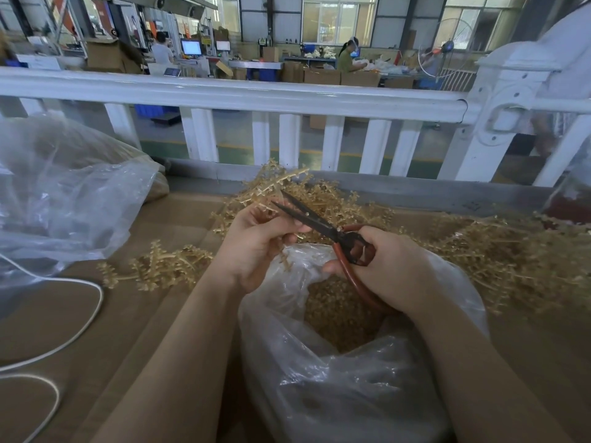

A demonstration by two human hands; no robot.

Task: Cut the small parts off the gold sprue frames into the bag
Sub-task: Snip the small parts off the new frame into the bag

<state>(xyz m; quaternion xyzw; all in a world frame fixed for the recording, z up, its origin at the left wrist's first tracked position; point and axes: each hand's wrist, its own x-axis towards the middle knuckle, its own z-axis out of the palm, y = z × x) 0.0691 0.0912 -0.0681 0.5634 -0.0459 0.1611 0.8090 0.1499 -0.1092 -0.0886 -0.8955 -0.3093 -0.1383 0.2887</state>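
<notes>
- Left hand [252, 247] pinches gold sprue frame [281, 182], held above clear bag [319, 372].
- Right hand [393, 266] grips scissors [319, 223]; blades parted at frame.
- Cut parts [339, 308] inside bag.

Brown cardboard-covered table [166, 314] bears gold sprue frames [499, 251], bags [351, 362], white cable [86, 308].

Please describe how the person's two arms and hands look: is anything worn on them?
Both forearms are bare as far as the picture's lower edge; no sleeves show. The left hand and the right hand wear no gloves. I see no watch, ring, bracelet or marking on either wrist or on the fingers that show.
</notes>
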